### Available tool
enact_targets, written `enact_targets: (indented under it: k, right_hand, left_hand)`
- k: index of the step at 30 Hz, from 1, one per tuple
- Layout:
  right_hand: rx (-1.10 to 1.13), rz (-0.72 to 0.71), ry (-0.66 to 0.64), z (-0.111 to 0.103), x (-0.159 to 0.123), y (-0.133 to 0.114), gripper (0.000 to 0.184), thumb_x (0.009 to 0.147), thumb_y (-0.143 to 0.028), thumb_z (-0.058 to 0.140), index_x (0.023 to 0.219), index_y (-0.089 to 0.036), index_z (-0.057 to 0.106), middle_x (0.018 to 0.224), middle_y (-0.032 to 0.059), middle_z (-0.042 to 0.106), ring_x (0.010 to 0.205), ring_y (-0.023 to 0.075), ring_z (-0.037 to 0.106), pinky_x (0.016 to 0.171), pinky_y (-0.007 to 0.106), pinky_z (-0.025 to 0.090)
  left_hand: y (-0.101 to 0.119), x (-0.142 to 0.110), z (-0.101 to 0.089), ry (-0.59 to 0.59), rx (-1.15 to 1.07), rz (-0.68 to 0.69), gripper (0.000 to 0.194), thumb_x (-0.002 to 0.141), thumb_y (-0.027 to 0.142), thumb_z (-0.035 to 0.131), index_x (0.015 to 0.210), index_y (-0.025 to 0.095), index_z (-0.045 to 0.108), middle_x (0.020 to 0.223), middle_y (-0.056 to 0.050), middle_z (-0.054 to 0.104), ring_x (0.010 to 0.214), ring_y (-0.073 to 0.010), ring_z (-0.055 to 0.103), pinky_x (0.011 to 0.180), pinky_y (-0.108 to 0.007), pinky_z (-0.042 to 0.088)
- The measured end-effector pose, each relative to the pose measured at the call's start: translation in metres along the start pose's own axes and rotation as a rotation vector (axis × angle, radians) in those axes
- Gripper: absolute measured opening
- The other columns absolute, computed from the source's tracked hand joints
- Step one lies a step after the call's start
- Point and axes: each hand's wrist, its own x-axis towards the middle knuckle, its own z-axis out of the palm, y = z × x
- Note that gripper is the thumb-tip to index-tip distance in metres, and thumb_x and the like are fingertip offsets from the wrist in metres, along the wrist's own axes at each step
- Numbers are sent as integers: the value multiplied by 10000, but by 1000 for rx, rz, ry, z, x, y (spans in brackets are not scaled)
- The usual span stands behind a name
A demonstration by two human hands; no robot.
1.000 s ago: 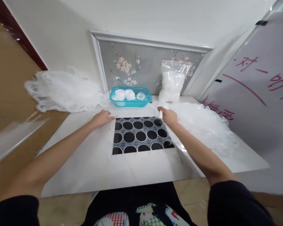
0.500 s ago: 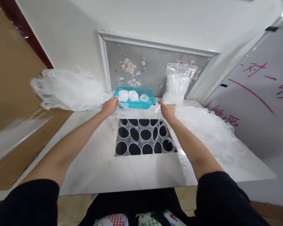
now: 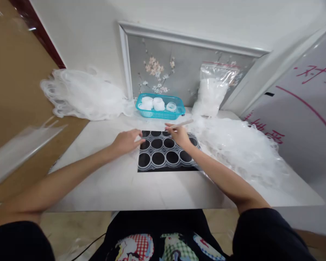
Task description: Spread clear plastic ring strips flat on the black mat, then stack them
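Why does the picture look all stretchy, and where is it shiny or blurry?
In the head view, probably a wide lens: the whiteboard leans and the left forearm looks extra long; also in the head view, glints shine on the clear bag, and the right-hand white heap looks washed out, while the patterned sheet shows clearer circles.

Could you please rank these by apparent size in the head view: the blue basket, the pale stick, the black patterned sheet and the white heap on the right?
1. white heap on the right
2. black patterned sheet, though partly covered
3. blue basket
4. pale stick, clearly smallest
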Motion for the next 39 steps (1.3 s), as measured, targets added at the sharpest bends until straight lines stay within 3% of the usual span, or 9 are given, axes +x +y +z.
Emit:
enact_targets:
  k: [3, 7, 10, 20, 24, 29, 32, 36, 39]
  right_hand:
    - [345, 33, -286, 37, -24, -26, 433, 833, -457, 615, 1122, -144, 695, 748, 40, 693, 590, 143, 620, 518, 257, 539]
    - [461, 41, -373, 62, -35, -39, 375, 789, -436, 661, 992, -123, 707, 641, 18, 657, 517, 126, 592, 466, 232, 507]
    - [423, 23, -346, 65, -36, -37, 312, 793, -429, 657, 853, -126, 701, 600, 18, 640, 504, 119, 570, 434, 208, 450]
    - [365, -34, -332, 63, -43, -37, 312, 814, -436, 642, 830, -131, 707, 598, 21, 638, 479, 109, 525, 433, 218, 393]
    - [375, -45, -324, 64, -41, -38, 302, 821, -430, 639, 827, -136, 708, 643, 36, 671, 486, 120, 557, 442, 230, 409]
    - [244, -195, -254, 62, -48, -39, 222, 858, -365, 624, 808, -177, 730, 828, 59, 735, 755, 187, 680, 641, 277, 518]
    - [59, -391, -227, 62, -59, -38, 219, 918, -316, 546, 896, -215, 739, 934, 58, 739, 1027, 231, 638, 817, 342, 530]
    - [-255, -683, -311, 59, -45, -41, 249, 918, -180, 498, 980, -264, 723, 1007, 12, 734, 1254, 251, 488, 1131, 492, 275]
    - [-372, -474, -78, 44, -2, -42, 290, 897, -126, 470, 966, -242, 727, 994, 45, 729, 1195, 269, 508, 1138, 552, 177]
  left_hand:
    - [16, -52, 8, -134, 153, 162, 309, 945, 401, 497, 1116, 170, 611, 1123, -80, 671, 795, -235, 672, 580, -296, 447]
    - [23, -85, 21, -129, 174, 212, 326, 995, 303, 373, 1173, 169, 612, 1303, -128, 587, 783, -209, 683, 531, -274, 454]
    - [20, -88, 26, -80, 194, 254, 355, 999, 333, 371, 1218, 165, 594, 1348, -134, 555, 766, -208, 686, 507, -275, 469]
    - [19, -87, 23, -101, 190, 262, 340, 988, 386, 411, 1154, 170, 614, 1352, -111, 558, 747, -203, 692, 503, -271, 459]
    - [17, -87, 23, -71, 190, 235, 428, 980, 418, 426, 1320, 173, 511, 1196, -119, 659, 685, -202, 687, 500, -272, 447]
    - [12, -86, 24, -62, 154, 303, 472, 975, 422, 442, 1354, 148, 506, 1264, -151, 616, 832, -227, 701, 554, -281, 494]
    - [10, -84, 22, -108, 109, 311, 458, 972, 421, 445, 1340, 164, 536, 1341, -125, 562, 935, -235, 688, 611, -292, 522]
    - [8, -82, 16, -194, 37, 295, 459, 967, 428, 441, 1343, 181, 535, 1372, -92, 532, 994, -228, 676, 703, -301, 536]
    - [5, -81, 14, -223, -2, 278, 436, 965, 432, 448, 1327, 213, 549, 1388, -59, 514, 1062, -218, 653, 795, -295, 522]
